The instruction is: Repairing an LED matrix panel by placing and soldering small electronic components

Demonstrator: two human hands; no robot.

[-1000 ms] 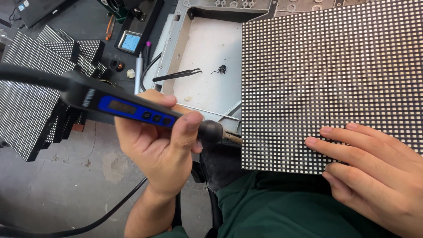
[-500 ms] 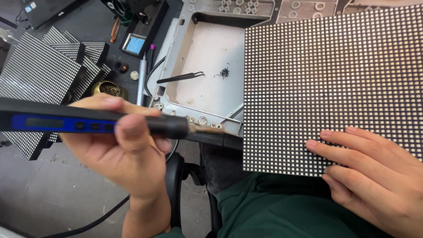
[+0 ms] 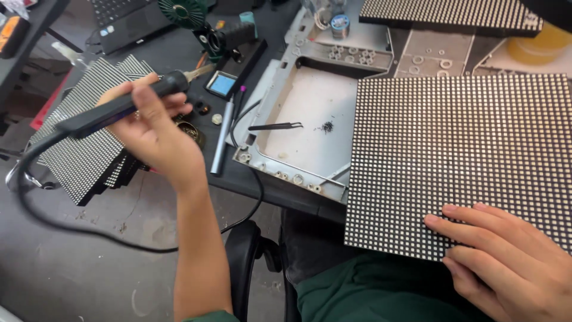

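Note:
My left hand [image 3: 156, 136] is closed around a black corded soldering iron [image 3: 122, 106], held out to the left over a stack of dotted LED panels [image 3: 83, 149]. The iron's metal tip points up and right toward a small holder with a blue pad [image 3: 221, 84]. My right hand [image 3: 505, 259] lies flat, fingers spread, on the lower right corner of a large black LED matrix panel [image 3: 459, 155] lying in front of me. Left of that panel sits a grey metal tray [image 3: 310, 119] holding black tweezers [image 3: 275, 126] and a small pile of dark debris [image 3: 326, 126].
A silver pen-like tool [image 3: 223, 138] lies beside the tray. A small green fan [image 3: 182, 11] and a laptop [image 3: 128, 21] stand at the back left. Another LED panel [image 3: 453, 15] and a solder spool [image 3: 339, 24] sit at the far edge. The iron's black cable [image 3: 71, 220] loops below.
My left hand has carried the soldering iron away from the panel's edge, up and to the left. The right hand has stayed on the panel corner.

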